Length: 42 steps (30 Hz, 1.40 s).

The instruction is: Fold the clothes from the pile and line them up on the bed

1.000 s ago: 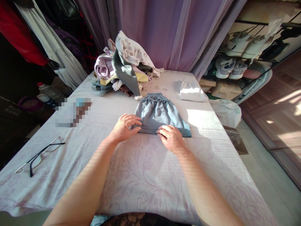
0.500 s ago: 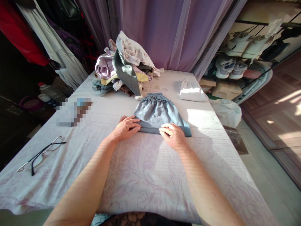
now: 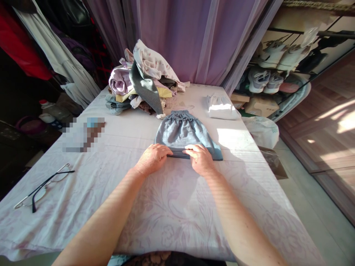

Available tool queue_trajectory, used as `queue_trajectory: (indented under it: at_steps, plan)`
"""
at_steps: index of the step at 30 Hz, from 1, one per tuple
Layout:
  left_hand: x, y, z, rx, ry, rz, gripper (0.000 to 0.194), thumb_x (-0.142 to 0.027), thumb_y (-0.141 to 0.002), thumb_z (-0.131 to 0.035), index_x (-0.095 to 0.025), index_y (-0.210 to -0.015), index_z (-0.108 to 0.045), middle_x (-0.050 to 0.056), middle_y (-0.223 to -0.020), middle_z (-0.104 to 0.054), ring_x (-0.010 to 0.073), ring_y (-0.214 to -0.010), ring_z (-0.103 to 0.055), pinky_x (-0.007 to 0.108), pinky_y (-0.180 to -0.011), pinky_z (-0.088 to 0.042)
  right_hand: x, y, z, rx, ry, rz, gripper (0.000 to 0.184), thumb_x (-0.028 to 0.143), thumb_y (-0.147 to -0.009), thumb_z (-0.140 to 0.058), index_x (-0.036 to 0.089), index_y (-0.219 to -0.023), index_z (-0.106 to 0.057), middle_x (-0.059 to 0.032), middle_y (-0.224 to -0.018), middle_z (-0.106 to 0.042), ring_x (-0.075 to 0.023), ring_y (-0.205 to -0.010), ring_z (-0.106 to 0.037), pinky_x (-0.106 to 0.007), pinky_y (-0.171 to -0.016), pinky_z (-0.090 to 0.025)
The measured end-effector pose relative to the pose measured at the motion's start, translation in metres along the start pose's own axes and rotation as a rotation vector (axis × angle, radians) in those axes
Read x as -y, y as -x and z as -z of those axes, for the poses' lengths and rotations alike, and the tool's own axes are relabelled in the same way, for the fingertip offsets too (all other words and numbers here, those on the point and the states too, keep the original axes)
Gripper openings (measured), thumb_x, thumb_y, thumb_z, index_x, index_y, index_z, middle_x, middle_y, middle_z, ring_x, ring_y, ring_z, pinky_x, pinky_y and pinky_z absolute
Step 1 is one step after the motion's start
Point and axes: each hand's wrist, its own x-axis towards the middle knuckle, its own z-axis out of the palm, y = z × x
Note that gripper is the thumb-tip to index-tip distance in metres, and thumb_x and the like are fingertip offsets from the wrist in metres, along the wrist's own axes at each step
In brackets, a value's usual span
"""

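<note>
Your left hand [image 3: 153, 159] and right hand [image 3: 202, 160] touch the near edge of the blue-grey garment [image 3: 181, 133], lying on the counter [image 3: 169, 214] near the clothes pile [image 3: 145, 87]. Both half curled; can't tell whether either grip pinches cloth.

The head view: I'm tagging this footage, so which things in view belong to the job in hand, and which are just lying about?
Belongs to the job:
blue-grey garment, left hand and right hand on its hem
probably the clothes pile and folded white garment

Just lying about, it seems:
glasses
pixelated item, unidentifiable
grey shoes
</note>
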Motion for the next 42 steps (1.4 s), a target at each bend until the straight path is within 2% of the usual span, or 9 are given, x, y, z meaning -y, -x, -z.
queue_trajectory:
  at_steps: [2,5,10,14,18,26,32,42]
  plan:
    - [0.001,0.0,-0.002,0.02,0.01,0.002,0.039,-0.012,-0.086,-0.043,-0.024,-0.105,-0.074,0.003,-0.109,-0.076,0.0218,-0.103,-0.067,0.04,-0.095,-0.051,0.001,-0.002,-0.002,0.038,0.022,-0.021,0.041,0.004,-0.086,-0.047,0.024,-0.104,-0.078,-0.0054,-0.112,-0.072,-0.0215,-0.1,-0.061,-0.035,-0.088,-0.048]
    - [0.011,0.001,-0.004,-0.022,0.03,0.016,0.039,-0.016,-0.089,-0.041,-0.024,-0.105,-0.075,0.003,-0.108,-0.076,0.021,-0.104,-0.066,0.04,-0.099,-0.05,0.0,-0.003,-0.005,0.03,0.039,-0.07,0.04,0.006,-0.087,-0.047,0.024,-0.105,-0.077,-0.0058,-0.113,-0.072,-0.0222,-0.1,-0.061,-0.036,-0.089,-0.047]
    - [0.024,0.003,-0.003,-0.046,0.076,0.001,0.034,-0.018,-0.09,-0.042,-0.023,-0.1,-0.074,0.004,-0.109,-0.076,0.0196,-0.106,-0.067,0.039,-0.1,-0.05,0.007,-0.001,-0.005,-0.001,-0.004,-0.044,0.037,0.009,-0.089,-0.046,0.023,-0.107,-0.076,-0.006,-0.114,-0.072,-0.0206,-0.103,-0.061,-0.035,-0.091,-0.047]
    - [0.023,0.004,0.001,-0.029,0.073,0.004,0.023,-0.022,-0.085,-0.054,-0.023,-0.101,-0.07,0.004,-0.109,-0.074,0.0211,-0.106,-0.065,0.04,-0.1,-0.049,0.014,0.001,-0.005,-0.001,-0.039,-0.025,0.032,0.012,-0.089,-0.051,0.025,-0.105,-0.076,-0.0059,-0.112,-0.072,-0.0213,-0.103,-0.063,-0.036,-0.09,-0.047]
    - [0.021,0.005,0.006,-0.016,0.016,0.016,0.015,-0.025,-0.082,-0.063,-0.023,-0.096,-0.068,0.005,-0.108,-0.07,0.0227,-0.104,-0.062,0.041,-0.098,-0.049,0.011,0.002,-0.005,0.011,-0.054,-0.032,0.024,0.017,-0.085,-0.061,0.024,-0.103,-0.076,-0.0072,-0.112,-0.072,-0.0238,-0.104,-0.063,-0.039,-0.09,-0.048]
    - [0.021,0.005,0.008,0.005,-0.054,0.002,0.018,-0.031,-0.091,-0.056,-0.023,-0.094,-0.071,0.005,-0.098,-0.072,0.0213,-0.095,-0.062,0.037,-0.093,-0.049,0.008,0.001,-0.006,-0.005,-0.032,-0.003,0.016,0.02,-0.087,-0.063,0.024,-0.095,-0.077,-0.0058,-0.107,-0.074,-0.0219,-0.099,-0.065,-0.037,-0.085,-0.048]
    - [0.021,0.004,0.009,-0.004,-0.037,-0.011,0.023,-0.032,-0.094,-0.051,-0.024,-0.092,-0.072,0.004,-0.096,-0.073,0.0199,-0.094,-0.064,0.036,-0.093,-0.048,0.008,0.0,-0.009,-0.02,-0.03,-0.031,0.018,0.022,-0.092,-0.058,0.025,-0.093,-0.076,-0.0048,-0.105,-0.074,-0.0201,-0.097,-0.064,-0.035,-0.085,-0.046]
    - [0.022,0.005,0.007,0.009,-0.109,-0.012,0.016,-0.032,-0.09,-0.059,-0.022,-0.097,-0.07,0.005,-0.1,-0.072,0.0217,-0.097,-0.062,0.036,-0.093,-0.049,0.016,-0.003,-0.011,-0.007,-0.036,-0.139,0.019,0.021,-0.092,-0.054,0.023,-0.093,-0.073,-0.0046,-0.106,-0.073,-0.0204,-0.098,-0.062,-0.033,-0.084,-0.041]
